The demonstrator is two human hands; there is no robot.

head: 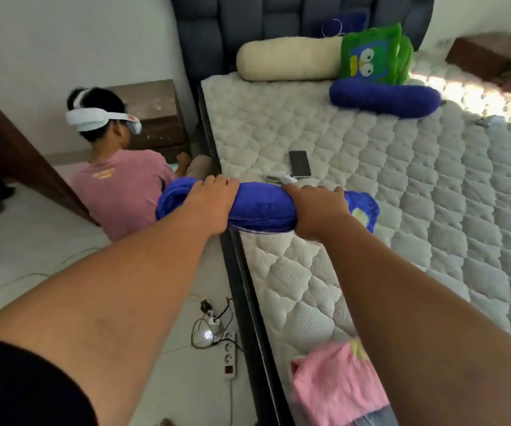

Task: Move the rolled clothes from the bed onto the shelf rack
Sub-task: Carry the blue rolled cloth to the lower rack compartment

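A rolled blue cloth (pixel 262 212) hangs over the left edge of the quilted mattress (pixel 371 186), partly above the floor. My left hand (pixel 209 201) grips its left part, fingers curled over the top. My right hand (pixel 319 210) grips its right part the same way. The roll's right end, with a pale patch, sticks out past my right hand. A pink cloth (pixel 337 385) lies on the near corner of the bed, partly hidden by my right forearm. No shelf rack is in view.
A person in a pink shirt (pixel 122 192) sits on the floor left of the bed, beside a brown nightstand (pixel 155 115). A phone (pixel 299 163), a cream bolster (pixel 288 58), a green cushion (pixel 374 53) and a blue pillow (pixel 383 96) lie on the bed. A power strip with cables (pixel 226 348) lies on the floor.
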